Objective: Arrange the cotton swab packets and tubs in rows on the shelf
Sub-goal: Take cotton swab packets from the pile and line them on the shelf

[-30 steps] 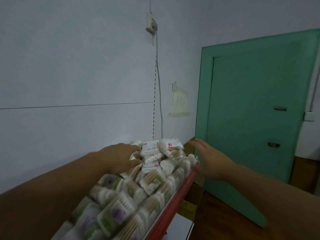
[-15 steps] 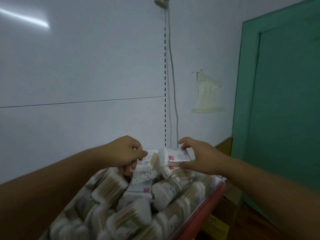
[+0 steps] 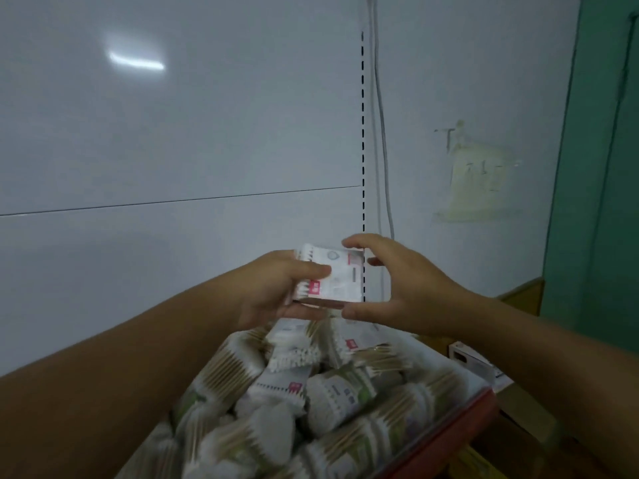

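Note:
A small stack of flat white cotton swab packets (image 3: 340, 276) with red labels is held up above the shelf. My left hand (image 3: 276, 292) grips its left side, thumb on the front. My right hand (image 3: 397, 285) curls round its right side, fingers on the top edge and thumb under the bottom edge. Below them lies a loose heap of cotton swab packets and tubs (image 3: 311, 402), piled on the shelf behind its red front edge (image 3: 446, 440).
The shelf's white back panel (image 3: 173, 150) rises behind the heap, with a slotted upright (image 3: 363, 133) and a grey cable (image 3: 380, 115). A green door (image 3: 601, 167) stands at the right. Small boxes (image 3: 473, 364) lie lower right, beyond the shelf.
Both hands have lifted the packets off the back of the heap and brought them together above it. The view has swung left, toward the back panel.

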A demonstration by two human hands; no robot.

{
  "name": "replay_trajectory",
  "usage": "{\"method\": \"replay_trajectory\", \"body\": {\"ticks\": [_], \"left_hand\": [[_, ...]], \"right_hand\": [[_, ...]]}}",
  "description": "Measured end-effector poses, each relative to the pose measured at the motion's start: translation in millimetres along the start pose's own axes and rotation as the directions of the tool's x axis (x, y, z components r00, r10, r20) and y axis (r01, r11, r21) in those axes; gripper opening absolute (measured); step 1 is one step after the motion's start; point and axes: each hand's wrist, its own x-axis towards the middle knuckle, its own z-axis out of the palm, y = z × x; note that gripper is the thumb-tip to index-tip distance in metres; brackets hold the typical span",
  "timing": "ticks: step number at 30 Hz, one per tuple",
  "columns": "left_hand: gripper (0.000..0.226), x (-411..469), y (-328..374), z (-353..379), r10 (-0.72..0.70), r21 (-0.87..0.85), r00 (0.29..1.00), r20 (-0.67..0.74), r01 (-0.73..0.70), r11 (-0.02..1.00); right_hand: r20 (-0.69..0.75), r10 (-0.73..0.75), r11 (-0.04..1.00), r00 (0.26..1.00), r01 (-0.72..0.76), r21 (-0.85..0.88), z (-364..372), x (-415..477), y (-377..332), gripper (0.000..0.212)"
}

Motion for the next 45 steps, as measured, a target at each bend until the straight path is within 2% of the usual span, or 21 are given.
{"method": "replay_trajectory", "body": {"ticks": [1, 3, 5, 6, 9, 12, 15, 17, 19, 22, 24, 26, 29, 31, 33, 36, 39, 41, 43, 45], "left_hand": [[0.025, -2.0, -1.1, -8.3, 0.02, -0.01, 0.999, -0.048, -0.02, 1.0], [0.035, -6.9, -3.2, -30.7, 0.04, -0.05, 0.988, -0.146, -0.048, 0.998], [0.047, -10.8, -5.3, -49.1, 0.01, -0.095, 0.981, -0.195, -0.029, 0.995], [0.05, -12.0, -6.2, -53.6, -0.014, -0.115, 0.981, -0.192, -0.009, 0.993], [0.05, -14.6, -7.3, -57.6, -0.065, -0.175, 0.987, -0.144, 0.039, 0.984], [0.056, -19.5, -4.6, -57.3, -0.044, -0.242, 0.998, -0.054, 0.03, 0.97], [0.086, -25.4, 2.0, -54.9, -0.01, -0.319, 0.999, 0.037, 0.022, 0.948], [0.101, -26.6, 5.2, -47.0, 0.006, -0.324, 0.996, 0.092, 0.025, 0.946], [0.095, -24.7, 6.2, -32.0, 0.015, -0.303, 0.986, 0.167, 0.037, 0.952], [0.062, -20.6, 3.2, -6.2, 0.008, -0.242, 0.974, 0.225, 0.048, 0.969], [0.048, -16.4, 0.2, -2.3, 0.02, -0.242, 0.983, 0.182, 0.025, 0.97], [0.048, -15.0, -2.5, -13.0, 0.042, -0.263, 0.991, 0.13, -0.007, 0.965], [0.063, -17.1, -8.6, -38.0, 0.067, -0.327, 0.995, 0.068, -0.041, 0.944], [0.065, -16.7, -13.3, -47.3, 0.069, -0.35, 0.997, 0.045, -0.049, 0.935], [0.063, -15.9, -17.5, -51.1, 0.078, -0.367, 0.997, 0.018, -0.066, 0.928], [0.064, -17.7, -20.0, -55.4, 0.085, -0.379, 0.996, -0.015, -0.084, 0.922], [0.067, -25.0, -20.1, -61.0, 0.061, -0.376, 0.997, -0.048, -0.074, 0.924], [0.065, -32.1, -20.1, -66.5, 0.043, -0.369, 0.993, -0.108, -0.081, 0.926], [0.05, -43.7, -19.0, -73.5, 0.025, -0.353, 0.986, -0.162, -0.082, 0.932], [0.038, -61.1, -18.2, -82.8, 0.019, -0.356, 0.98, -0.199, -0.09, 0.93]], "right_hand": [[0.108, 0.063, 0.997, 0.992, -0.067, 0.032, -3.9, -0.1, 5.3, 0.095], [0.317, 0.163, 0.987, 0.934, -0.156, -0.048, -10.0, -3.1, 20.8, 0.104], [0.446, 0.207, 0.975, 0.871, -0.143, -0.172, -5.8, -10.6, 31.4, 0.094], [0.459, 0.193, 0.973, 0.867, -0.109, -0.202, 0.1, -14.2, 33.9, 0.084], [0.362, 0.111, 0.983, 0.926, -0.049, -0.177, 13.5, -17.0, 35.5, 0.053], [0.289, 0.143, 0.99, 0.947, -0.133, -0.052, 3.8, -14.7, 37.3, 0.036], [0.258, 0.146, 0.971, 0.955, -0.189, 0.149, -16.7, -13.7, 38.8, 0.029], [0.19, 0.118, 0.942, 0.975, -0.171, 0.288, -26.6, -10.4, 36.2, 0.03], [0.065, 0.111, 0.938, 0.992, -0.126, 0.323, -25.4, -3.9, 26.1, 0.034], [-0.053, 0.023, 0.969, 0.998, -0.009, 0.246, -7.3, 5.1, 4.0, 0.048], [0.024, -0.025, 0.965, 0.999, 0.018, 0.261, 0.8, 7.2, 1.5, 0.061], [0.202, 0.015, 0.956, 0.979, -0.073, 0.285, -1.3, 3.2, 14.4, 0.08], [0.485, 0.133, 0.981, 0.864, -0.184, 0.06, -2.5, -11.5, 44.0, 0.088], [0.546, 0.169, 0.985, 0.821, -0.154, -0.074, 7.6, -19.9, 55.9, 0.078], [0.494, 0.129, 0.991, 0.86, -0.098, -0.089, 19.2, -21.3, 63.0, 0.057], [0.375, 0.085, 0.996, 0.923, -0.089, -0.006, 26.2, -20.4, 71.9, 0.032], [0.284, 0.031, 0.999, 0.958, -0.039, 0.024, 28.2, -21.3, 77.7, 0.022], [0.171, -0.008, 0.995, 0.985, -0.009, 0.095, 23.8, -22.5, 75.4, 0.017], [0.062, 0.004, 0.991, 0.998, -0.012, 0.132, 13.5, -23.5, 68.3, 0.022], [-0.055, -0.005, 0.995, 0.998, 0.01, 0.098, 0.7, -25.1, 58.5, 0.025]]}}
